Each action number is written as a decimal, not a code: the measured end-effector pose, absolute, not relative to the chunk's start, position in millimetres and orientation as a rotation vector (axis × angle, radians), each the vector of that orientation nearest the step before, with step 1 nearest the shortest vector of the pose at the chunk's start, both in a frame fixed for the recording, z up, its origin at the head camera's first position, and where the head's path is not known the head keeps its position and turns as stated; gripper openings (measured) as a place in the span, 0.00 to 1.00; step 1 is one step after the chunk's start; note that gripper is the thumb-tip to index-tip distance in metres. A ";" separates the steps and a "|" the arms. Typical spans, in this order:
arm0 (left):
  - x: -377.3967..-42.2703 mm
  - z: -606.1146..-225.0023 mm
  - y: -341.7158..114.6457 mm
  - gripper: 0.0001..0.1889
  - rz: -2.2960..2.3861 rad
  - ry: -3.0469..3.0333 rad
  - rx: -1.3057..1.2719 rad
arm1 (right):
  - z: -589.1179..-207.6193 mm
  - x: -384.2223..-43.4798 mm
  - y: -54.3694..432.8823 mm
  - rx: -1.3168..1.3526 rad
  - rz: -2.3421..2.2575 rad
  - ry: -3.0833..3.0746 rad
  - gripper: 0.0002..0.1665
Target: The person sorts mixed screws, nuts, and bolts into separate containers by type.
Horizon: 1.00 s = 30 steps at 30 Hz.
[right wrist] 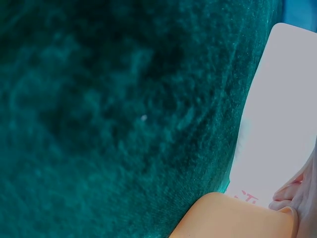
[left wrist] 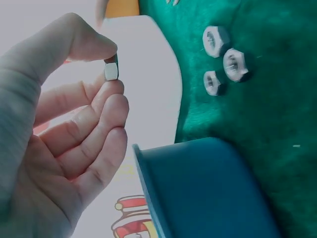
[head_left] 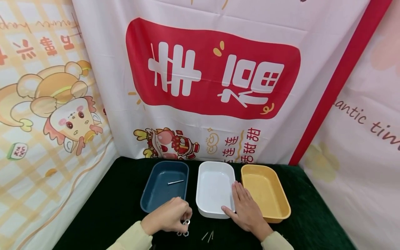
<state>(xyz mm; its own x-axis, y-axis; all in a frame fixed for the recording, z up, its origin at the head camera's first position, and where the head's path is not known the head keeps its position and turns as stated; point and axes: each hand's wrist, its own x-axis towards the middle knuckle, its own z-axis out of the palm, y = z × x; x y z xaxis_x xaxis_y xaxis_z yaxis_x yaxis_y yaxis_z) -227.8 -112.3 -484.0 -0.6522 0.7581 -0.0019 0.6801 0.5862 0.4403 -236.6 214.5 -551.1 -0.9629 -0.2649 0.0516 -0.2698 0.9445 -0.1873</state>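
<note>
My left hand (head_left: 168, 216) is just in front of the blue tray, above the dark green cloth. Its thumb and fingers pinch a silver hex nut (left wrist: 111, 71), seen edge-on in the left wrist view. Beneath the hand several more nuts (left wrist: 235, 64) lie close together on the cloth. A long silver bolt (head_left: 175, 182) lies inside the blue tray (head_left: 150, 205). Fingers extended, my right hand (head_left: 247, 210) rests at the right side of the white tray (head_left: 214, 214), beside the yellow tray (head_left: 276, 219). Only the edge of that hand shows in the right wrist view.
Several thin screws or nails (head_left: 208, 236) lie on the green cloth (head_left: 103, 211) in front of the white tray. The three trays stand side by side before a printed white curtain (head_left: 103, 69). Printed fabric also hangs at left and right.
</note>
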 end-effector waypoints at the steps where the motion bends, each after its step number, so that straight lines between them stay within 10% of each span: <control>1: -230.6 -482.8 -110.1 0.08 0.616 2.628 1.202 | -551.5 -236.7 214.4 0.423 0.302 -3.073 0.64; 30: -306.0 -472.2 -32.1 0.05 0.506 2.936 1.237 | -552.6 -236.8 213.9 0.429 0.293 -3.047 0.61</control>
<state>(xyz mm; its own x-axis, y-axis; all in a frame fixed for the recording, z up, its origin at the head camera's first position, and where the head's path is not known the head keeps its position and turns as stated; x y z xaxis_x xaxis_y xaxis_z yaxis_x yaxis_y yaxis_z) -306.0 -32.1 -472.2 -0.7029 0.6835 0.1968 0.7099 0.6573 0.2528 -236.8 213.9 -552.6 -0.9602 -0.2687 0.0762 -0.2783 0.9435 -0.1798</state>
